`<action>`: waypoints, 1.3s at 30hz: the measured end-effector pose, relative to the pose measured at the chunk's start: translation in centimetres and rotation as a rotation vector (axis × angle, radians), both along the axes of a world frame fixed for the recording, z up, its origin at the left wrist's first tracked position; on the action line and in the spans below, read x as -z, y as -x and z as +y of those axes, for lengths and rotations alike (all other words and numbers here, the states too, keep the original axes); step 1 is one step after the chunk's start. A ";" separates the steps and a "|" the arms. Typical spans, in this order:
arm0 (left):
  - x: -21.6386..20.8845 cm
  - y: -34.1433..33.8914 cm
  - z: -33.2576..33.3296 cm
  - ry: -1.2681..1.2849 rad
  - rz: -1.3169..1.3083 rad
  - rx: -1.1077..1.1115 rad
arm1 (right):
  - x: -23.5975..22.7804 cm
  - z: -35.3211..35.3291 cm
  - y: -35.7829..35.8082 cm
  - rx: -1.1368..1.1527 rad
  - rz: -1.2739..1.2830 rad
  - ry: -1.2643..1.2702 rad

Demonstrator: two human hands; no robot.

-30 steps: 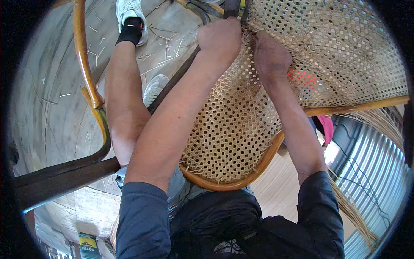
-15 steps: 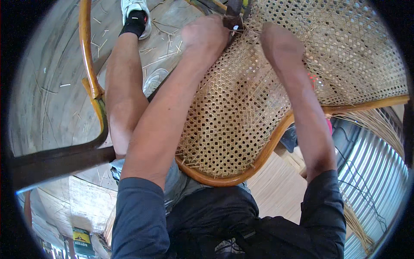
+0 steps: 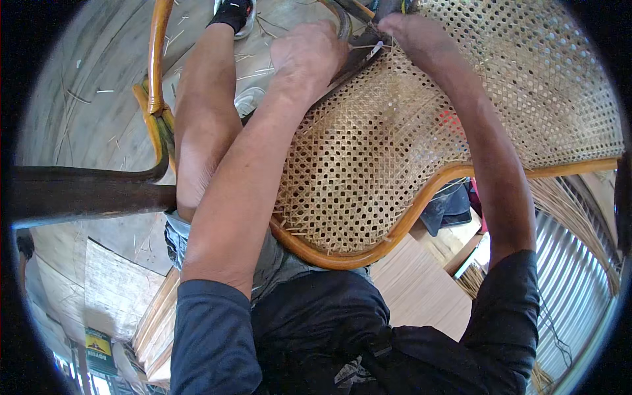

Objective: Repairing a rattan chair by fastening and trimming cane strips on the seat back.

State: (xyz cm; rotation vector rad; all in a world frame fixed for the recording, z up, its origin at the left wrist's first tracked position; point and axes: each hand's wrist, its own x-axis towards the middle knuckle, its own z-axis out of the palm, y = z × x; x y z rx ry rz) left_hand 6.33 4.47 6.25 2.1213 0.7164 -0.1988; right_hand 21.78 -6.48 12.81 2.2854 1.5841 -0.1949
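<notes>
Cane webbing (image 3: 395, 151) on the wooden frame (image 3: 395, 230) under both hands, grips unclear, above a straw-littered concrete floor (image 3: 85, 85).

Fingertips of both hands (image 3: 355, 49) behind the cane seat's (image 3: 395, 151) top edge

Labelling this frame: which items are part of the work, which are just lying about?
In use:
- left hand, on the far edge of the cane panel
- right hand, at the same edge
- rattan frame

Lying about:
- straw scraps on the floor
- dark beam
- board
- corrugated sheet
</notes>
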 end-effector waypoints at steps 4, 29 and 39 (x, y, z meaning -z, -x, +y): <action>0.6 -0.4 0.7 -0.024 -0.128 -0.059 | 2.0 -0.2 -0.7 0.227 0.589 0.194; 4.4 -2.3 -9.4 -0.177 -0.479 0.091 | 0.0 -0.2 0.0 -0.117 -0.015 0.336; 4.0 -1.9 -9.1 -0.174 -0.481 0.183 | -0.1 0.1 -0.9 -0.171 0.067 0.399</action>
